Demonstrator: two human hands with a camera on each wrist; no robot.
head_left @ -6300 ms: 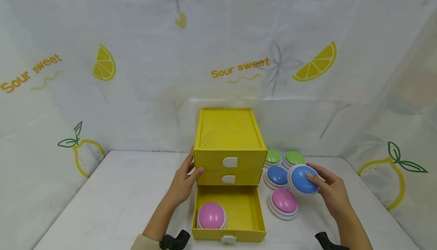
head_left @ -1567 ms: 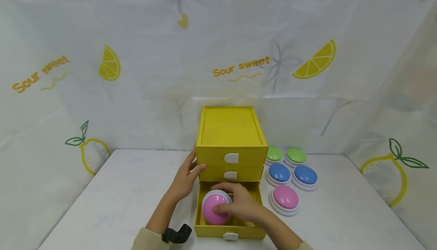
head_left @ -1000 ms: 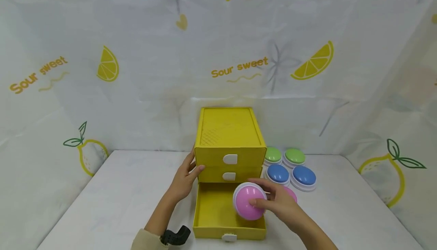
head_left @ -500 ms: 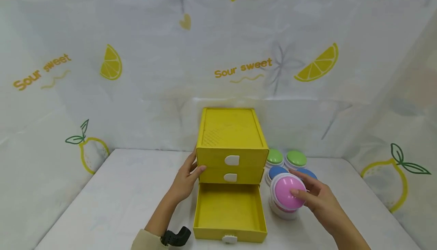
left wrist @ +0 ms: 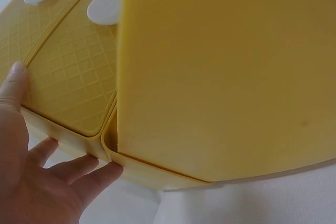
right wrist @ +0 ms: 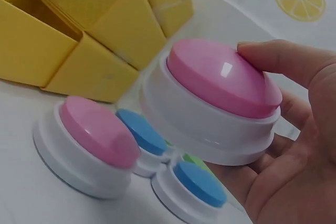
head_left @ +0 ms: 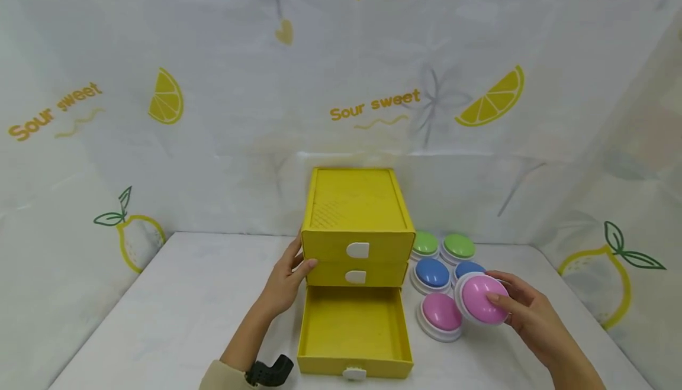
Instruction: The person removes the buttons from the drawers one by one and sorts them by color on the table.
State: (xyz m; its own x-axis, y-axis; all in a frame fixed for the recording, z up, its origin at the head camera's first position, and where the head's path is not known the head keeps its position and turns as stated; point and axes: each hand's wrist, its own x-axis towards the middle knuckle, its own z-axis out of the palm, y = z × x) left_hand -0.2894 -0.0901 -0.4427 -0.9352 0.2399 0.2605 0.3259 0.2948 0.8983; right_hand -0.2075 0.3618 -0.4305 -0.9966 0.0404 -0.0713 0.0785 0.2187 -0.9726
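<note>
My right hand (head_left: 533,316) grips a pink buzzer button (head_left: 485,299) with a white base, thumb on its dome, tilted above the table. In the right wrist view the held button (right wrist: 215,85) hangs over the others. On the table a second pink button (head_left: 441,313) sits just left of it, two blue buttons (head_left: 432,273) behind, one partly hidden. Two green buttons (head_left: 458,247) stand farthest back. My left hand (head_left: 282,286) rests against the left side of a yellow drawer unit (head_left: 357,200), thumb on its front, as the left wrist view also shows.
The unit's bottom drawer (head_left: 355,366) is pulled out with nothing in it. The two drawers above, with white tabs (head_left: 358,250), are closed. A white lemon-print cloth (head_left: 240,141) hangs behind the white table (head_left: 160,319).
The right hand first set a blue button on the table, then took the pink button from the bottom drawer and carried it right, past the other pink one. The left hand stays at the unit.
</note>
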